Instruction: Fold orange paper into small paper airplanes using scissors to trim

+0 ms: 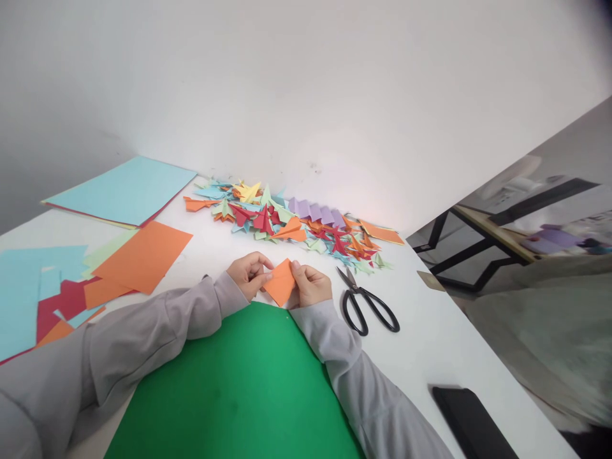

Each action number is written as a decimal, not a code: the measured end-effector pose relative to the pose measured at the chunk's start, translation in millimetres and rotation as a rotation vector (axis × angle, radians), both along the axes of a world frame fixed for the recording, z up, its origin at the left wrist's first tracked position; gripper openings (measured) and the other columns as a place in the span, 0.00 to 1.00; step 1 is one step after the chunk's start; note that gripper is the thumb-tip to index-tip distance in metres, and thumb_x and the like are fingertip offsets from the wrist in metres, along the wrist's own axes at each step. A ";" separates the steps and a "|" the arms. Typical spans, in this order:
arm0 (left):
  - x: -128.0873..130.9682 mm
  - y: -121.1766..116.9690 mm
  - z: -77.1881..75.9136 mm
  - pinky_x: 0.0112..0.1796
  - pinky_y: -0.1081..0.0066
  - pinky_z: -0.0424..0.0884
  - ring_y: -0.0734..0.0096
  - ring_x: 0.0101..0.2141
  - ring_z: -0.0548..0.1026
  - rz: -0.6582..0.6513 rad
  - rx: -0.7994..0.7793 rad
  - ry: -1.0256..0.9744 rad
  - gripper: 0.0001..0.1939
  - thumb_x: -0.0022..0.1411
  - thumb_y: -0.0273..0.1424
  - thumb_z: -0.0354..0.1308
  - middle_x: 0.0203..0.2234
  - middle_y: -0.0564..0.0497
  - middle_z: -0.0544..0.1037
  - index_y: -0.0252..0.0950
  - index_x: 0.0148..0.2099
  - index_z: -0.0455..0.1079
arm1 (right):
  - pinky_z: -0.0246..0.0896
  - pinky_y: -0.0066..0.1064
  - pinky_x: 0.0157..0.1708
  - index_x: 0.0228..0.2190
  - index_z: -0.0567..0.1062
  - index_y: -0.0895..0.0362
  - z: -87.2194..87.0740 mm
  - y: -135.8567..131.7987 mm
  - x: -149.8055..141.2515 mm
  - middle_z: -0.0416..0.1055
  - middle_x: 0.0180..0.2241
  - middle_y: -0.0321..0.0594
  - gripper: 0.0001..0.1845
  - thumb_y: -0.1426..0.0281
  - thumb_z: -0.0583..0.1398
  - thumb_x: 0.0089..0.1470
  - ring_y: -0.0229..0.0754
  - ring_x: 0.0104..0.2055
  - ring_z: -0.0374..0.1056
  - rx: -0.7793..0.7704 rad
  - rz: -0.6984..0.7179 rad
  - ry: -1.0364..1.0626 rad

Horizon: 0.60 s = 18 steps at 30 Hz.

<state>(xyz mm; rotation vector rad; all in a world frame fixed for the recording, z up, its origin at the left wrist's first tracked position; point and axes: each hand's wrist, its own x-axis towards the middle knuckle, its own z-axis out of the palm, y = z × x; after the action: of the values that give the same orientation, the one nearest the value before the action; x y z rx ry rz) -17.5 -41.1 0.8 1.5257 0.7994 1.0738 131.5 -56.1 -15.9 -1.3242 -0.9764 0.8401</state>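
A small piece of orange paper is held up between my two hands, just past the far edge of a large green sheet. Thumb and fingers of my left hand pinch its left corner. On the opposite side, my right hand grips it near the upper right corner, with the thumb on the face toward me. A crease seems to run across the paper. Black-handled scissors lie to the right of my right hand, blades slightly apart and pointing away.
Along the wall lies a long heap of small folded paper planes in several colours. Large blue sheets are stacked at the back left, with orange paper and cut scraps nearer. A black phone-like slab rests at the front right.
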 end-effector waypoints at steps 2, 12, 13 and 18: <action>0.5 1.8 -1.8 0.15 0.81 0.60 0.84 0.12 0.61 0.012 -0.012 -0.009 0.10 0.51 0.33 0.58 0.11 0.64 0.59 0.34 0.34 0.63 | 0.42 0.25 0.16 0.10 0.64 0.58 -0.7 0.2 0.9 0.56 0.11 0.30 0.27 0.49 0.60 0.39 0.29 0.15 0.48 0.005 0.027 0.022; 1.8 9.5 -10.3 0.19 0.79 0.63 0.80 0.18 0.68 0.055 -0.052 -0.089 0.16 0.46 0.36 0.62 0.19 0.57 0.70 0.34 0.35 0.62 | 0.49 0.25 0.20 0.17 0.71 0.58 -3.7 -3.8 -1.8 0.64 0.16 0.31 0.20 0.53 0.63 0.38 0.31 0.19 0.55 0.023 0.278 0.107; 1.8 8.6 -9.9 0.20 0.79 0.63 0.80 0.20 0.68 0.063 -0.042 -0.100 0.16 0.45 0.35 0.62 0.21 0.56 0.71 0.34 0.35 0.62 | 0.48 0.25 0.19 0.17 0.70 0.58 -3.7 -5.1 -2.7 0.63 0.15 0.31 0.20 0.53 0.63 0.38 0.31 0.18 0.54 0.008 0.304 0.095; -0.6 7.7 -8.0 0.23 0.78 0.63 0.80 0.21 0.69 -0.002 -0.065 -0.135 0.16 0.46 0.33 0.62 0.21 0.56 0.72 0.33 0.36 0.63 | 0.41 0.23 0.14 0.14 0.66 0.58 0.6 -12.6 -7.3 0.56 0.10 0.27 0.22 0.52 0.63 0.38 0.28 0.13 0.48 -0.090 0.395 -0.002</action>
<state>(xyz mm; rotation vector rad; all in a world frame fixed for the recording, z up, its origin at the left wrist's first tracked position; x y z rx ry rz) -18.1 -33.4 -7.2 1.3836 0.7329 1.1261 124.2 -68.7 -15.3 -1.2242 -1.2366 1.1932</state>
